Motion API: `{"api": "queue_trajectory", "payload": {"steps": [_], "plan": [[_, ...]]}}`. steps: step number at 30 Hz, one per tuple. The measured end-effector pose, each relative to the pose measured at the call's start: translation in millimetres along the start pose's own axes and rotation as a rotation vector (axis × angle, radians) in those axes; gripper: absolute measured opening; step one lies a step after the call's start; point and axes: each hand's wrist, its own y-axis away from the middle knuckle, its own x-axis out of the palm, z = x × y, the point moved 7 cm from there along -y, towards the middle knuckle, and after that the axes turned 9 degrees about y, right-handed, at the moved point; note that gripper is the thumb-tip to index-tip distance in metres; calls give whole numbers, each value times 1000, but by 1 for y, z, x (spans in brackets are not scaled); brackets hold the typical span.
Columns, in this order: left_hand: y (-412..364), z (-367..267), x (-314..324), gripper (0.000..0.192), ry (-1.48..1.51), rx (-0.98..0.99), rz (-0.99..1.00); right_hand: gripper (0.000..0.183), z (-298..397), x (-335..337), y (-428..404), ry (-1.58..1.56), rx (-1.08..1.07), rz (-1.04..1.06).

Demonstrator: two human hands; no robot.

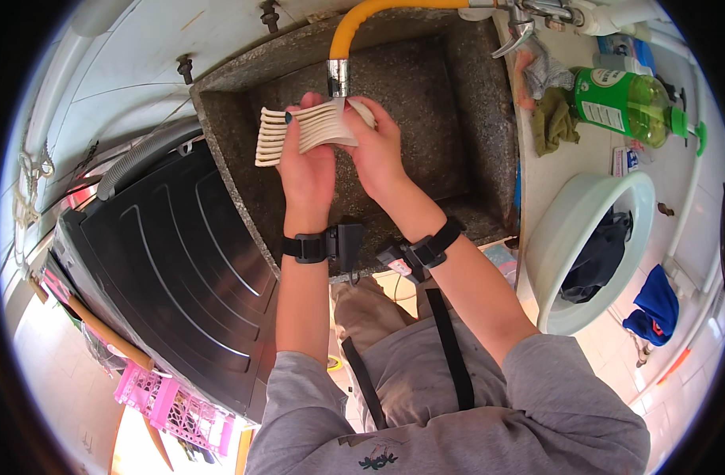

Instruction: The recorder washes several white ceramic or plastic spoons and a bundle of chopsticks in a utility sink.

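Note:
A nested stack of white soup spoons is held between both hands over the grey terrazzo sink. My left hand grips the handle side, its thumb lying across the ridged edges. At the rounded bowl end, my right hand pinches the stack with thumb and fingers. The metal outlet of an orange hose is just above the spoons, and water seems to run onto them. Fingers behind the stack are partly hidden.
A black ribbed machine top borders the sink on the left, with a pink plastic basket below it. On the right are a metal tap, rags, a green detergent bottle and a pale basin holding dark cloth.

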Motion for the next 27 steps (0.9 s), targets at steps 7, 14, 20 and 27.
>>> {"api": "queue_trajectory", "payload": {"steps": [7, 14, 20, 27], "plan": [[6, 2, -3, 18, 18, 10, -8, 38, 25, 1, -10, 751, -180, -34], [-2, -5, -2, 23, 32, -106, 9, 41, 26, 6, -17, 756, 168, 301], [-22, -1, -5, 22, -230, -283, -8, 48, 23, 13, -3, 637, 411, 571], [-16, 17, 8, 39, -567, -396, 107, 38, -1, -9, -6, 286, 607, 537]]}}
